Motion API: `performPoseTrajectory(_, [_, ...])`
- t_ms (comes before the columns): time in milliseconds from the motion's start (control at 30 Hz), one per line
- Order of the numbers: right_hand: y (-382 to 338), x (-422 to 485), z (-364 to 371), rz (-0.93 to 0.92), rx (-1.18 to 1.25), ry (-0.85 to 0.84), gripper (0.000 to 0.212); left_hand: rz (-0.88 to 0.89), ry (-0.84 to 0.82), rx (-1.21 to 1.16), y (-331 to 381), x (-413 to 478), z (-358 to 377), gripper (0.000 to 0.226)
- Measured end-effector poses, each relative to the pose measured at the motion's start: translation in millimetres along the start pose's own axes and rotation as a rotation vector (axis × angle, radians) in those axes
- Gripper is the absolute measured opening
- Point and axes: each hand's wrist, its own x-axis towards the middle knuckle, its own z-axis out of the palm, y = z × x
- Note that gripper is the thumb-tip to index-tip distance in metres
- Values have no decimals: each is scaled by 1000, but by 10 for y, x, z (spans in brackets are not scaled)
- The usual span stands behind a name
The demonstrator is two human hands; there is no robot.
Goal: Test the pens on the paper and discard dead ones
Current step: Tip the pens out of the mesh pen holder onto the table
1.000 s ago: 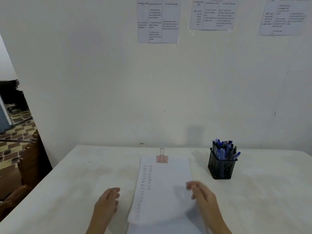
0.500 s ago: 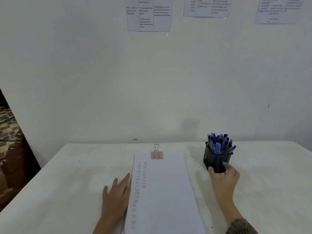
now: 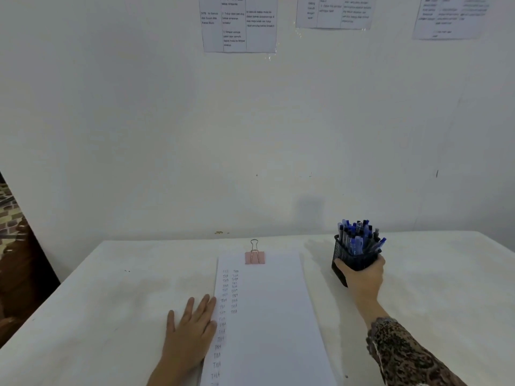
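A stack of white paper (image 3: pixel 273 313) lies on the table in front of me, held at its far edge by a pink binder clip (image 3: pixel 254 257). Two columns of small handwritten test marks run down its left side. My left hand (image 3: pixel 192 330) lies flat, fingers straight, on the paper's left edge. To the right stands a black mesh pen holder (image 3: pixel 351 260) packed with several blue and black pens (image 3: pixel 358 236). My right hand (image 3: pixel 361 277) grips the holder around its near side.
The white table (image 3: pixel 111 302) meets a white wall at its far edge. Printed sheets (image 3: pixel 239 23) are taped high on the wall. A dark doorway with a wooden chair (image 3: pixel 16 274) lies past the table's left side.
My right hand left the paper, reached to the right and closed around the pen holder. My left hand slid onto the paper's left edge and flattened.
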Motion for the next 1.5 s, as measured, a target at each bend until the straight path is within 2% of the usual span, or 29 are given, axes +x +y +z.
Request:
performPoseTrajectory(33, [-4, -9, -22, -4, 1, -23, 80, 3, -32, 14, -13, 10, -8, 96])
performPoseTrajectory(133, [-62, -20, -111, -42, -23, -96, 79, -2, -91, 16, -3, 24, -45, 60])
performPoseTrajectory(167, [-95, -16, -149, -60, -40, -126, 78, -5, -86, 5, 12, 21, -43, 60])
performPoseTrajectory(267, [-198, 30, -258, -119, -126, -241, 79, -11, 9, 23, 67, -31, 24, 94])
performPoseTrajectory(300, [-221, 61, -291, -128, -171, -273, 82, -15, 56, 19, 74, -42, 58, 96])
performPoseTrajectory(400, [-274, 210, -373, -159, -370, -364, 86, -18, 115, -59, 73, -51, 103, 96])
performPoseTrajectory(533, [-375, 392, -443, -270, -706, -579, 92, 1, 171, -79, 36, -35, 153, 92])
performPoseTrajectory(700, [-368, 510, -478, -389, -1048, -777, 96, 13, 172, -62, 43, -44, 147, 97])
performPoseTrajectory(900, [-455, 575, -528, -492, -1249, -861, 99, 5, 164, -13, 41, -41, 158, 97])
performPoseTrajectory(1067, [-596, 608, -528, -526, -1302, -939, 104, -13, 139, 2, 55, -36, 140, 82])
performPoseTrajectory(1133, [-632, 591, -499, -528, -1303, -963, 105, -12, 137, -4, 61, -45, 132, 86])
performPoseTrajectory(1267, [-652, 552, -445, -561, -1324, -961, 103, -15, 129, 1, 68, -50, 120, 82])
performPoseTrajectory(1367, [-640, 560, -430, -557, -1341, -959, 102, -11, 143, 19, 68, -56, 131, 96])
performPoseTrajectory(1500, [-603, 599, -417, -473, -1288, -883, 99, -9, 161, -14, 57, -55, 141, 97])
